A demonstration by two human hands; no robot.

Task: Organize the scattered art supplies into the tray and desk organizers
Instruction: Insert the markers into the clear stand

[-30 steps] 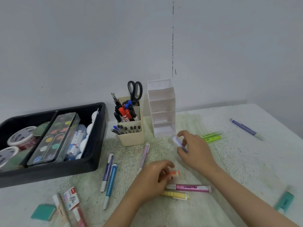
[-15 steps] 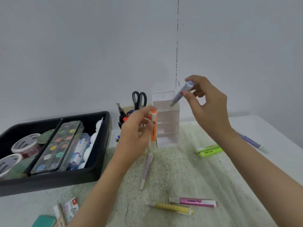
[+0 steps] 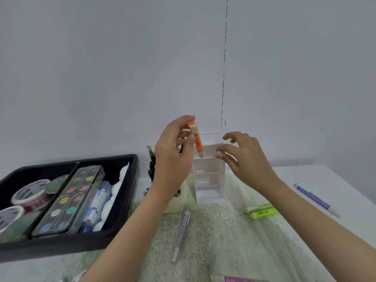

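My left hand [image 3: 173, 159] pinches an orange highlighter [image 3: 197, 139], tip down, just above the upper compartments of the white tiered organizer [image 3: 208, 180]. My right hand [image 3: 244, 159] is at the organizer's right side. Its thumb and fingertips pinch the end of a lilac marker [image 3: 220, 153], most of which is hidden inside an upper compartment. Behind my left wrist stands the beige pen holder [image 3: 177, 204], partly hidden. The black tray [image 3: 130, 159] at the left holds a watercolour palette [image 3: 71, 200], tape rolls [image 3: 30, 192] and tubes.
Loose on the mat lie a lilac pen [image 3: 182, 233], two green highlighters [image 3: 260, 210], a purple pen [image 3: 317, 200] near the right table edge and a pink highlighter [image 3: 240, 279] at the bottom edge. A grey wall stands right behind the organizers.
My left hand lifted the orange highlighter up and right, over the white organizer. My right hand came down and lowered the lilac marker into an upper compartment.
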